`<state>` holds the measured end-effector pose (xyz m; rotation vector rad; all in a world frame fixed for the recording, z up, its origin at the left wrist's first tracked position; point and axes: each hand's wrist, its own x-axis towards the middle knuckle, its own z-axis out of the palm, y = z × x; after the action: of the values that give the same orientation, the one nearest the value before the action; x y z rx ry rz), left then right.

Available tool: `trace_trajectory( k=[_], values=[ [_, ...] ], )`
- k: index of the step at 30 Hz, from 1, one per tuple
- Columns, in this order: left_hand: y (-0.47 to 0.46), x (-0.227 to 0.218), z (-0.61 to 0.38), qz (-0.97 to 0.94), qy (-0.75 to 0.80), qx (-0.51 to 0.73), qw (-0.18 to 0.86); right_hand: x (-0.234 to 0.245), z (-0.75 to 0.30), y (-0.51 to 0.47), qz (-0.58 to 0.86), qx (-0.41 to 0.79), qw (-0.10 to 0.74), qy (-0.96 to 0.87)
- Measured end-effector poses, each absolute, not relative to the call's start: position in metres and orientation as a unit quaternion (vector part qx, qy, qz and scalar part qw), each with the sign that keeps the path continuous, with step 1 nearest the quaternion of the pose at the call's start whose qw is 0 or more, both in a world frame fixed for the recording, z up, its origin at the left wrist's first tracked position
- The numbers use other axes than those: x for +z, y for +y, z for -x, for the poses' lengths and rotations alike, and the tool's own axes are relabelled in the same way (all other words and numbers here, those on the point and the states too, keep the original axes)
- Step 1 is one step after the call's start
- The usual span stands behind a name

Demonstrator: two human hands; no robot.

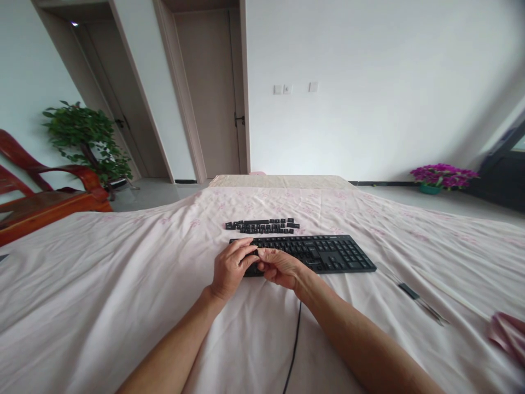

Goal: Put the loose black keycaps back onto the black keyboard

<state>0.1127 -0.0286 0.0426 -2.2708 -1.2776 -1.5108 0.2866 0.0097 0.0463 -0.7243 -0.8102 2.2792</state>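
While the keyboard [334,258] lies across the frame's lower centre, long axis left to right, the left hand [230,265], nearer its left end, meets the right hand [283,268] over it, whether grasping anything I cannot tell.

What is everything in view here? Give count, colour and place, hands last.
cloth: 1, pale pink, foreground
keyboard: 1, black, on cloth, centre
keycaps: many, black, rows beyond keyboard
cable: 1, black, near side of keyboard
wire tool: 1, black and metallic, right of keyboard
fabric: 1, dusky pink, right edge
item: 1, dark, left edge, unclear
cover: 1, beige, beyond cloth
chair: 1, reddish brown, left
plant: 1, green, behind chair
potted flowers: 1, purple, far right
panel: 1, dark, right edge
doors: 2, brown, back left
wall: white, background
plates: 3, white, on wall
left hand: 1, bare, at keyboard's left part
right hand: 1, bare, beside left hand
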Motion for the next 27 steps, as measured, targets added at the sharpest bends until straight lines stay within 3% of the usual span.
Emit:
trace_trajectory(
  k=[20, 27],
  values=[
    [-0.027, 0.039, -0.105, 0.757, -0.394, -0.515, 0.076, 0.055, -0.281, 0.004, 0.321, 0.801, 0.321, -0.390],
    [-0.026, 0.043, -0.091, 0.753, -0.420, -0.505, 0.030, 0.054, -0.275, 0.006, 0.364, 0.683, 0.374, -0.510]
  ],
)
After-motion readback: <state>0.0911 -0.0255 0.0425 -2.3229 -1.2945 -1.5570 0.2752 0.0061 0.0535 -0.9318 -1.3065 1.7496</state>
